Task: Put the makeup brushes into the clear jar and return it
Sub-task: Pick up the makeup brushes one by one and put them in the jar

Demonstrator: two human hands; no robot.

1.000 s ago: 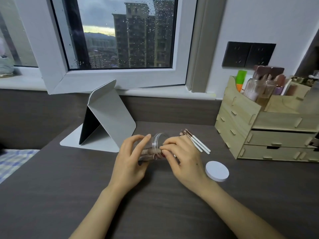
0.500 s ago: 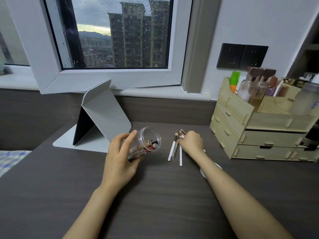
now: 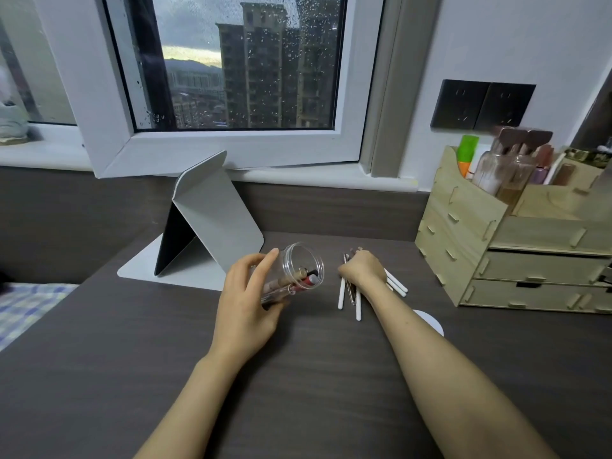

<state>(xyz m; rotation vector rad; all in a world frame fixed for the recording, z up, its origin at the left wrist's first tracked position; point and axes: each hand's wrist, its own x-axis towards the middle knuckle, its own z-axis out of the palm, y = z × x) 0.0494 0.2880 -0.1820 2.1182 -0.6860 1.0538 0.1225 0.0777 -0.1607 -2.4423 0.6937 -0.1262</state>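
My left hand (image 3: pixel 246 303) grips the clear jar (image 3: pixel 294 273), tilted with its open mouth toward the right. Inside it lie a gold-capped stick and a red-tipped one. To its right, several white-handled makeup brushes (image 3: pixel 349 296) lie in a loose heap on the dark desk. My right hand (image 3: pixel 362 270) rests on top of the heap with its fingers curled over the brush heads; whether it has lifted any I cannot tell. More white handles (image 3: pixel 397 286) stick out on the hand's right side.
The jar's white lid (image 3: pixel 432 323) lies flat behind my right forearm. A wooden drawer organizer (image 3: pixel 516 260) with bottles stands at the right. A grey folding stand (image 3: pixel 212 220) sits at the back left, below the window sill.
My right hand left the jar's mouth and moved right onto the brush heap. The left hand has kept the jar tilted in place.
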